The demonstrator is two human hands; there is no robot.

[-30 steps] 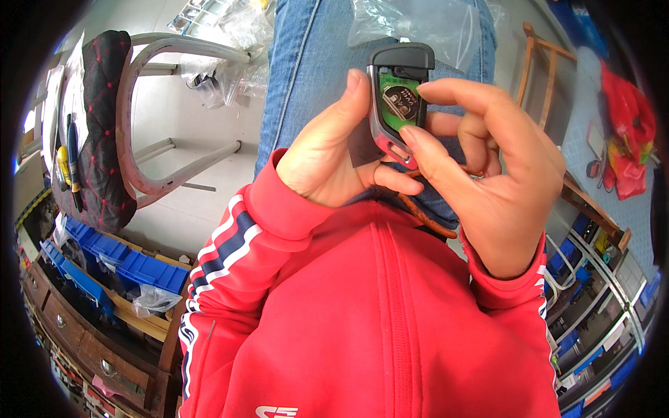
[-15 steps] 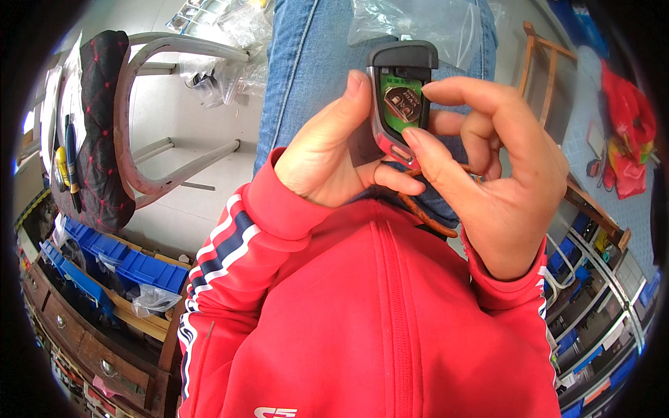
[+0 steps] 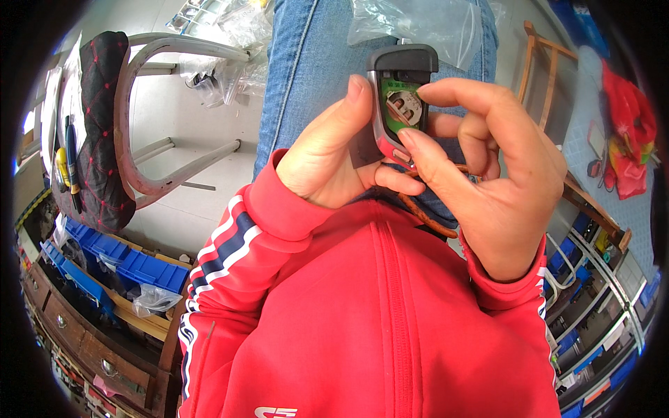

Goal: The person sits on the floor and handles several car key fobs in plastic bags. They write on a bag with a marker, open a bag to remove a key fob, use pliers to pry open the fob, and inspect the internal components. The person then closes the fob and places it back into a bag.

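Head view: the opened black plastic key fob with its green circuit board showing [image 3: 398,97] is held up in front of the chest, over the blue-jeaned lap [image 3: 306,70], its long axis running roughly up and down in the picture, the dark capped end at the top and the reddish lower edge toward the body. The left hand [image 3: 327,157] grips it from the left side: the thumb lies along the fob's left edge, pointing up, and the curled fingers wrap under the lower end, pressed closed on the casing. The right hand [image 3: 495,181] comes in from the right and is the nearer one to the exposed board; its forefinger arches over the top right of the fob and its thumb tip sits at the lower right corner, so the two digits stand a little apart with the open face between them (whether the forefinger tip actually touches the board I cannot tell). The remaining right fingers are folded loosely against a thin brown cord [image 3: 425,216] that hangs below the fob. Both red jacket sleeves [image 3: 237,237] frame the hands.
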